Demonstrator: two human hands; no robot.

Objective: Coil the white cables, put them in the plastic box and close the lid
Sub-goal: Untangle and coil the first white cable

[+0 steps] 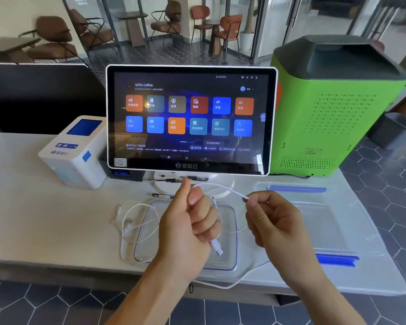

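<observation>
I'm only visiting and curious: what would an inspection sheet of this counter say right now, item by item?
Surface: pale counter, over a dark hexagon-tiled floor.
Job's things: clear plastic box open under the hands; its lid with blue clips lies to the right.
Clutter: pen by the screen's foot.
Hands: left hand fisted on a white cable, plug hanging below; right hand pinches the same cable with its fingers.
Cables: a second white cable lies loose across the box's left rim; one strand droops over the counter's front edge.
Surroundings: touchscreen terminal, white printer, green machine, chairs behind glass.
</observation>
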